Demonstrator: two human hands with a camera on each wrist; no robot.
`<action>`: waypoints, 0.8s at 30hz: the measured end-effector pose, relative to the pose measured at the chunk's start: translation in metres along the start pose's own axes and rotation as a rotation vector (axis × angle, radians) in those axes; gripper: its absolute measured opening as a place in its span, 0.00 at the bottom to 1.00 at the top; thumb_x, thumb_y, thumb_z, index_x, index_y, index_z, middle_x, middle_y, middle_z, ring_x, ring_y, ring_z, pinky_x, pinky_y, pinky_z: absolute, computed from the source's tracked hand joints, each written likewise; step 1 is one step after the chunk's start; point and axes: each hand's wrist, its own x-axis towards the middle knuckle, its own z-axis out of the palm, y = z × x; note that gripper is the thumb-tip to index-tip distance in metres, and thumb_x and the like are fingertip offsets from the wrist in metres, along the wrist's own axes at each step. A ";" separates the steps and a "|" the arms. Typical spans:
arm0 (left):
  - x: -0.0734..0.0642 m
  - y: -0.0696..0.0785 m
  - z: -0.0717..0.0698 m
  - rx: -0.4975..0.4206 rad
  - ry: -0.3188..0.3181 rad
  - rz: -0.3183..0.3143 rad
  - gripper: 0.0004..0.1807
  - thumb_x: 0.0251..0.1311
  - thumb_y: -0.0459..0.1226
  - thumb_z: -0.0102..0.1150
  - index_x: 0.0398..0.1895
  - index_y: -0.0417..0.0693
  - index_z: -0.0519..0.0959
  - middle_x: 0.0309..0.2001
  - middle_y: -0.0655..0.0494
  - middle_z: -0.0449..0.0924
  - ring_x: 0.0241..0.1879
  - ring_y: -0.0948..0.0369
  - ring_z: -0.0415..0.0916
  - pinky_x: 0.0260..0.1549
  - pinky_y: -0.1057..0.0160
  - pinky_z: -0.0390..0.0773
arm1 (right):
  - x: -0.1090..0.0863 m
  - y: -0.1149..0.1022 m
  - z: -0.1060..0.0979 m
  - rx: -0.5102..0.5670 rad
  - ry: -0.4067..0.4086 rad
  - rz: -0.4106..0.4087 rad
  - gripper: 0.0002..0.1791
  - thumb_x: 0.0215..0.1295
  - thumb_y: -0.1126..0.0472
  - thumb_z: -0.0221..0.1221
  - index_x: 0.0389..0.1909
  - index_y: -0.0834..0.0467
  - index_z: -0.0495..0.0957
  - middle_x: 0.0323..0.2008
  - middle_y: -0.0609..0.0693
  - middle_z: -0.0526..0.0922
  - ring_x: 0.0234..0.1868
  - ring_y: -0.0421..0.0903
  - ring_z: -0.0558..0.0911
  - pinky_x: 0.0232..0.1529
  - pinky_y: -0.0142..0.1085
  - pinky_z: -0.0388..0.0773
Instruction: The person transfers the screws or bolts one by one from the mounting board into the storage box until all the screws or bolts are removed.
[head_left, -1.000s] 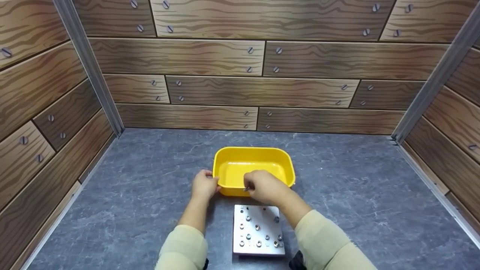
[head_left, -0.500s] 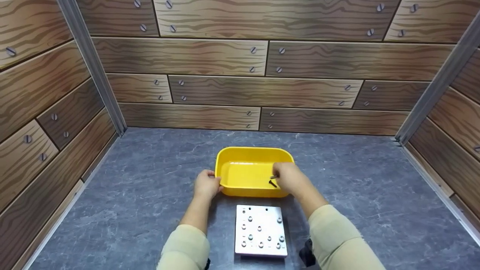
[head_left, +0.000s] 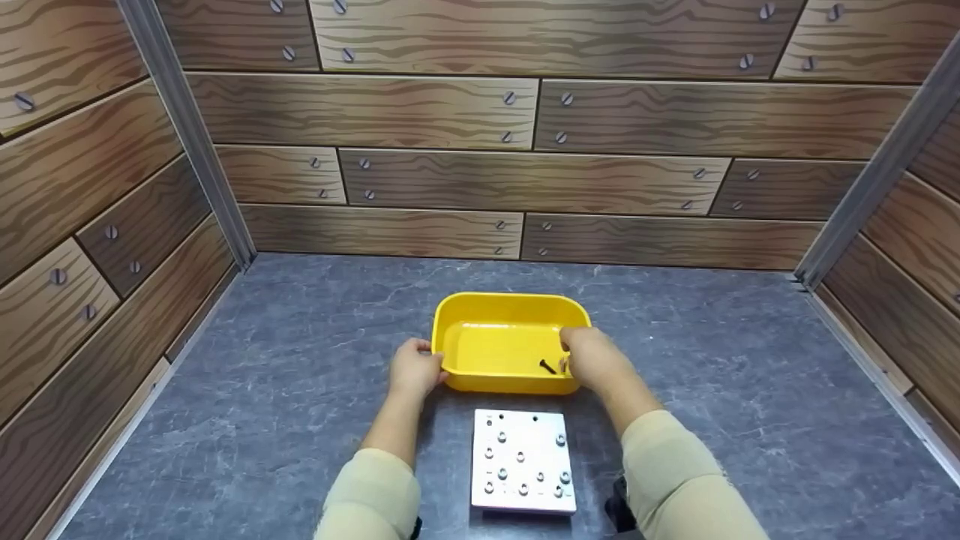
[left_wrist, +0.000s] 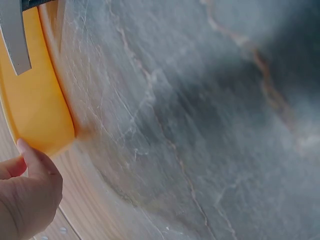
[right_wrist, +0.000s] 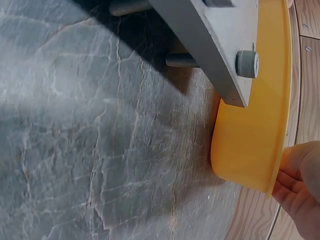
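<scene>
A yellow plastic bin (head_left: pixel 495 345) stands on the grey surface, its front wall side-on in both wrist views. My left hand (head_left: pixel 414 369) holds the bin's left end, thumb at the rim in the left wrist view. Over the bin's front right corner reaches my right hand (head_left: pixel 600 364), fingers curled down inside it. In the right wrist view this hand (right_wrist: pixel 300 190) is right at the rim; I cannot tell whether anything is between the fingers. A black screw (head_left: pixel 547 367) lies on the bin floor, just left of those fingers.
A silver metal plate (head_left: pixel 521 472) with several socket-head screws and some holes is in front of the bin, between my forearms. Seen from the right wrist, a screw (right_wrist: pixel 247 64) stands up from the plate and shafts show beneath. Wood-patterned walls (head_left: pixel 420 112) enclose the surface.
My right hand has moved right from the bin's front middle to its right end. The grey metal piece at its fingers is out of sight. The black screw has come into view. Left hand stays.
</scene>
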 end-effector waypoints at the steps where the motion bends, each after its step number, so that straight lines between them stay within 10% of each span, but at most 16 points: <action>1: 0.000 0.000 0.000 0.000 0.001 -0.002 0.13 0.59 0.29 0.51 0.47 0.35 0.71 0.43 0.41 0.73 0.29 0.58 0.77 0.27 0.68 0.81 | 0.000 0.000 0.000 -0.002 -0.005 0.008 0.10 0.52 0.76 0.52 0.33 0.61 0.73 0.27 0.52 0.74 0.30 0.49 0.72 0.31 0.40 0.75; 24: 0.003 -0.003 0.002 -0.010 0.007 0.029 0.13 0.59 0.28 0.51 0.47 0.33 0.71 0.42 0.41 0.73 0.32 0.56 0.78 0.28 0.67 0.81 | -0.012 -0.009 0.001 -0.023 0.071 -0.126 0.05 0.53 0.72 0.55 0.28 0.60 0.75 0.24 0.50 0.72 0.26 0.47 0.70 0.29 0.38 0.73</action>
